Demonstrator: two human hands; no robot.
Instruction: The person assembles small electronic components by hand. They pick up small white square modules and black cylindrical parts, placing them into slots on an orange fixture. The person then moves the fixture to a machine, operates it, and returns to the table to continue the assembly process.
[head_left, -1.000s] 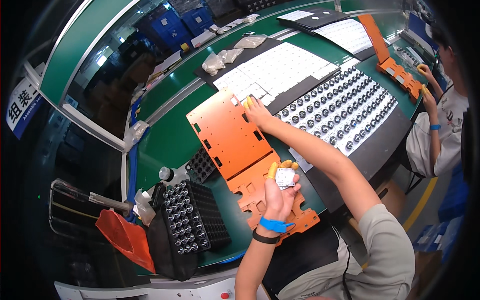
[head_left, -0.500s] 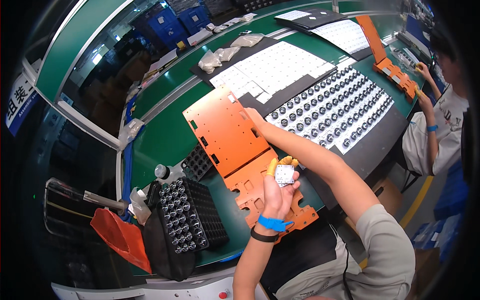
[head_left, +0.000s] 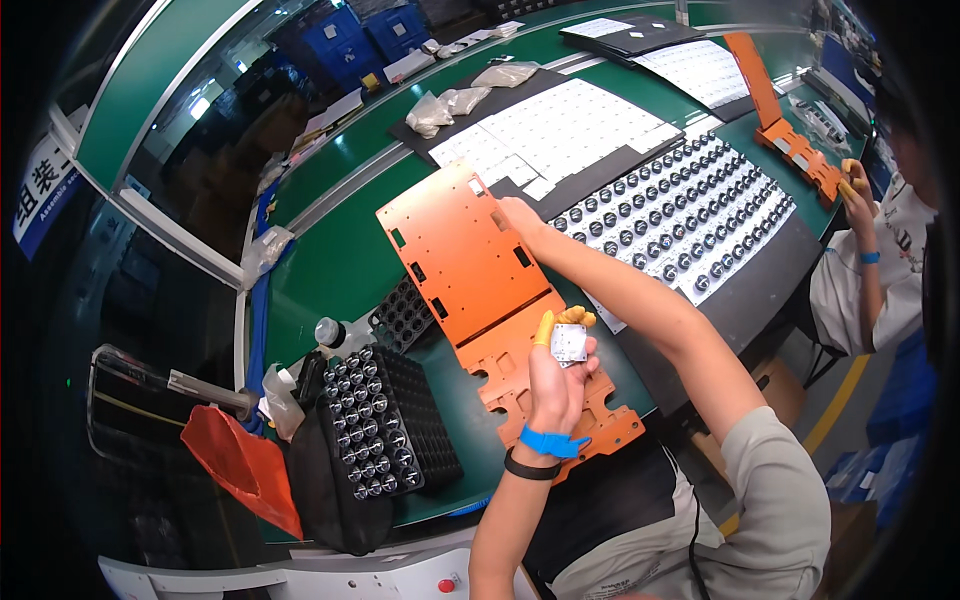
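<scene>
My left hand (head_left: pixel 560 385) is turned palm up, with yellow covers on its thumb and some fingertips. Its fingers close round a small white square plate (head_left: pixel 569 343) with tiny holes or marks, perhaps a stack. Beneath that hand lies an orange metal plate (head_left: pixel 490 370) with cut-outs. Joined to its far end is a flat orange panel (head_left: pixel 455 250) with dark slots. My right arm reaches across to the panel's far right edge. There my right hand (head_left: pixel 517 213) is partly behind the panel, its fingers hidden.
A black tray of shiny black round parts (head_left: pixel 372 430) stands left, before another black tray (head_left: pixel 405 318) and a clear bottle (head_left: pixel 330 333). White sheets bearing rows of black parts (head_left: pixel 680 220) lie right. Farther back are white sheets (head_left: pixel 560 130) and plastic bags (head_left: pixel 462 100). A co-worker (head_left: pixel 870 240) sits right.
My right hand has moved slightly farther away along the panel's edge. My left hand keeps the white plate over the orange plate. The whole view has shifted a little.
</scene>
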